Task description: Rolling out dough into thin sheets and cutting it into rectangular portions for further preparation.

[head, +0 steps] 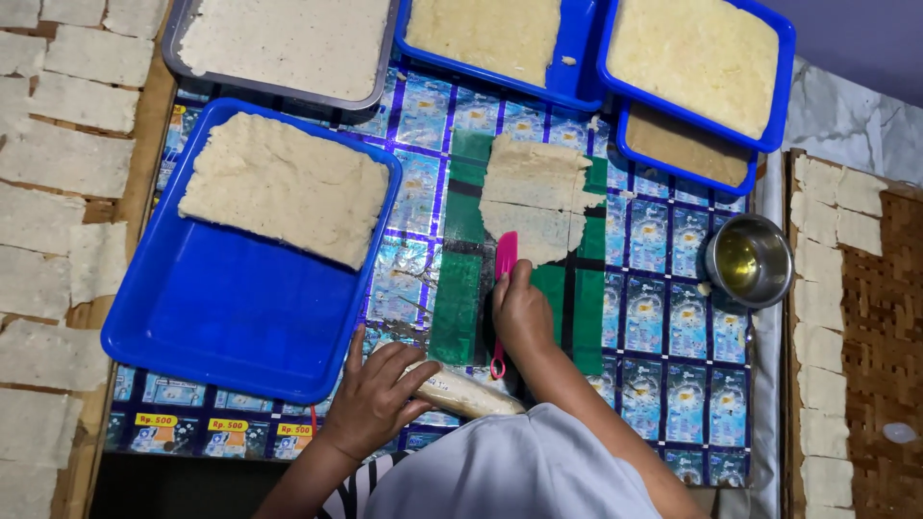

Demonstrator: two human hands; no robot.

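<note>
My right hand (522, 314) grips a pink plastic scraper (504, 261), its blade touching the near edge of a thin, flattened sheet of pale dough (535, 197) lying on a green plastic mat (460, 279). My left hand (373, 399) rests on a pale rolling pin (466, 393) lying at the near edge of the table, fingers spread over its left end. The scraper's handle runs under my right palm toward me.
A big blue tray (226, 317) at left holds a slab of dough. More trays of dough stand at the back: a grey one (279, 91) and blue ones (697, 58). A small steel bowl of oil (749, 259) sits right. Cut dough pieces dry on woven mats (58, 192) (827, 317).
</note>
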